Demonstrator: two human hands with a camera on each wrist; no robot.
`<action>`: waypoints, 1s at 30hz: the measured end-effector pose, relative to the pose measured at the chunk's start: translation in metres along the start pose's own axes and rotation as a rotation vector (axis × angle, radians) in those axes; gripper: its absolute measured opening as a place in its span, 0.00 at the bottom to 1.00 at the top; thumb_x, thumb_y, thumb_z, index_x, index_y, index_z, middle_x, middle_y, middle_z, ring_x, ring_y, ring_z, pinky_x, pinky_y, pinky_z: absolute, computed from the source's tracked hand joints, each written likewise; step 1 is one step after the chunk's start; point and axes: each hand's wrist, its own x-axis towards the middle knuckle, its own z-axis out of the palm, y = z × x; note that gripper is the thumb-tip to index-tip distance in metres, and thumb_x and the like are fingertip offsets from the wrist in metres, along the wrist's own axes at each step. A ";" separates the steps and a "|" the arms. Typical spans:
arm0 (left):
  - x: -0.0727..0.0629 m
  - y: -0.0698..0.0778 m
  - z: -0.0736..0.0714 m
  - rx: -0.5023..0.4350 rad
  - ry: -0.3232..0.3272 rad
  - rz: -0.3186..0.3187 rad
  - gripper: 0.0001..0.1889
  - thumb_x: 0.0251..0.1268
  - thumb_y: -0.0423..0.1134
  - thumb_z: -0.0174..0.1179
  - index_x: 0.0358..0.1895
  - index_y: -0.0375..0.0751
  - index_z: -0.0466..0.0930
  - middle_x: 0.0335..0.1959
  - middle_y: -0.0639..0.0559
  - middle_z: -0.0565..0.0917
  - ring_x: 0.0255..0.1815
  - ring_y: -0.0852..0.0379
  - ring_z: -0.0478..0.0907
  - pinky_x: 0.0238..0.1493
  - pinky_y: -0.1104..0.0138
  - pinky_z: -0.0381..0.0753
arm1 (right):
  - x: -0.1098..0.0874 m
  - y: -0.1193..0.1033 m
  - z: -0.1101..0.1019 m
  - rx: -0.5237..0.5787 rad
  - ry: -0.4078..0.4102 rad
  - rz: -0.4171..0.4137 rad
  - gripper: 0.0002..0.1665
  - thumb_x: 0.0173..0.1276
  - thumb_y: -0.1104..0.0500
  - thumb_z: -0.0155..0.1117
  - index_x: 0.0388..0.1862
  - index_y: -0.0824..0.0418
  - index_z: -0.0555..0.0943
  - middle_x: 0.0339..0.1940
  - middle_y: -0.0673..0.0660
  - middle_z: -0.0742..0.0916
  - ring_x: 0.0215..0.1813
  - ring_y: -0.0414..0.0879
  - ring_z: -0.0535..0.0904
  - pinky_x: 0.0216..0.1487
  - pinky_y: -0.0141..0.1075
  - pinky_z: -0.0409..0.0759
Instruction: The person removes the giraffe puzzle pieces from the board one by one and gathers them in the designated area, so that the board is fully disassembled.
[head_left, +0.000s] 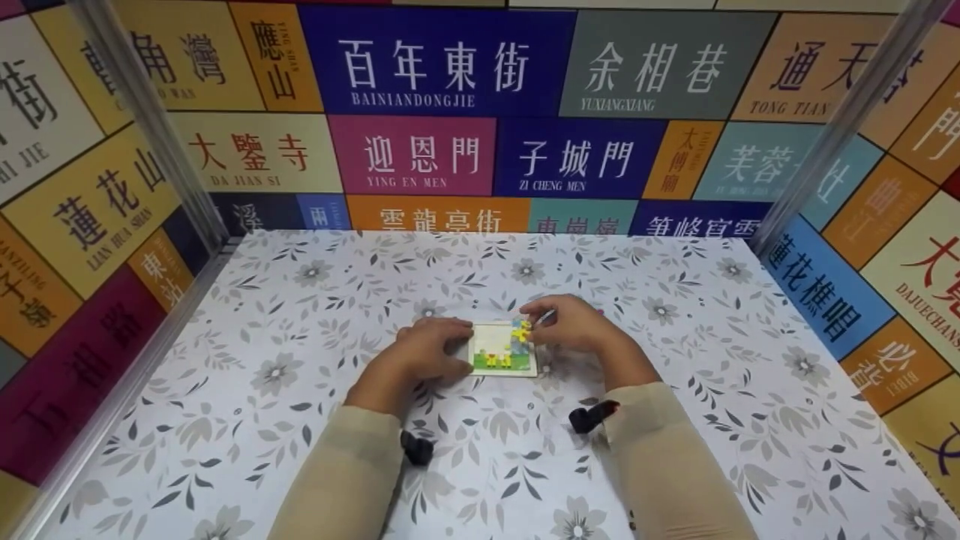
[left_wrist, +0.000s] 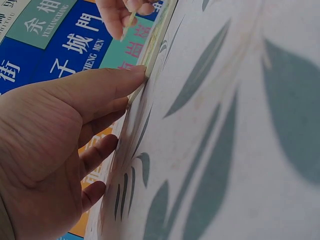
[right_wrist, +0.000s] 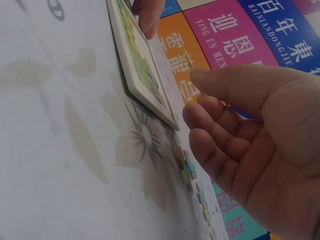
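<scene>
Cream-rimmed, the puzzle tray (head_left: 492, 340) lies mid-tablecloth (head_left: 315, 450), with fitted pieces (head_left: 496, 361) along its near side. The left hand (head_left: 421, 349), fingers spread, touches its left edge; the right hand (head_left: 574, 328) pinches a puzzle piece (left_wrist: 129, 26), seen edge-on. Loose pieces (right_wrist: 190, 171) farther right are blurred, mostly hidden from above.

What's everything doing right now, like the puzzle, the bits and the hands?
Puzzle board: lying flat, partly filled; pieces along its near edge, upper left bare.
Left hand: holding the board's left side, thumb and fingers curved.
Right hand: pinching a thin piece.
Thin piece: held up between thumb and finger, not lying flat.
Loose pieces: on the table, off the board.
Flowery table cover: spread out.
</scene>
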 end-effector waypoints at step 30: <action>-0.002 0.000 -0.002 -0.002 -0.009 0.010 0.36 0.64 0.52 0.74 0.77 0.59 0.76 0.82 0.63 0.72 0.89 0.46 0.56 0.86 0.33 0.44 | -0.026 0.071 -0.049 0.126 0.079 0.156 0.34 0.65 0.57 0.80 0.70 0.58 0.82 0.64 0.63 0.86 0.51 0.45 0.86 0.48 0.37 0.87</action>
